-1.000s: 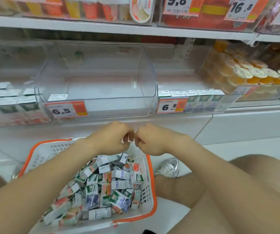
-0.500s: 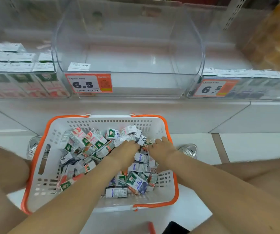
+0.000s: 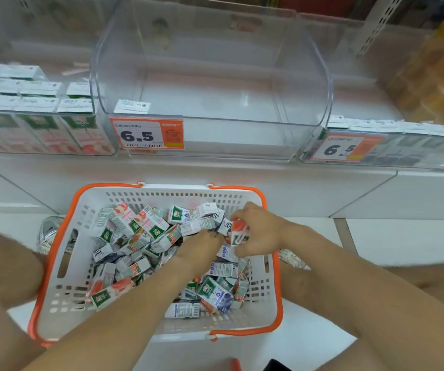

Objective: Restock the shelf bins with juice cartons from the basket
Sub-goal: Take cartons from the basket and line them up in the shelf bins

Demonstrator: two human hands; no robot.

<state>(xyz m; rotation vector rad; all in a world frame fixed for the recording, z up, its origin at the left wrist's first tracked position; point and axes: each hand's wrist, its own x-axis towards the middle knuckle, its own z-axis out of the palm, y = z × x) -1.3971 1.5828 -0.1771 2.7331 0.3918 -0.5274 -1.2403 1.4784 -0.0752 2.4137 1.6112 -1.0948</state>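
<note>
shelf (image 3: 215, 170): white ledge across the upper view; three clear bins stand on it side by side.
middle bin (image 3: 320, 76): clear plastic, directly above the basket, price tag 6.5 on its front. no cartons are visible inside. judged to be the fill target.
left bin (image 3: 41, 137): holds upright cartons in rows.
right bin (image 3: 403, 156): shows one front row of cartons.
basket (image 3: 63, 303): white with an orange rim, on the floor below the shelf, between the person's knees.
juice cartons (image 3: 140, 231): loose heap in the basket, lying at all angles, mixed prints.
right hand (image 3: 261, 231): at the far right of the heap; fingers and thumb curl round a red-printed carton (image 3: 238, 231), held upright at the top of the heap.
left hand (image 3: 202, 250): knuckles up, fingertips buried in the heap just beside the right hand. whether it pinches a carton cannot be told.
handling: cartons are judged light and stiff-walled but crushable; the coated board may slip.
hold point: grip across the two broad faces, never by a corner or top flap.
caution: a hard squeeze may dent a carton or burst a seam.
</note>
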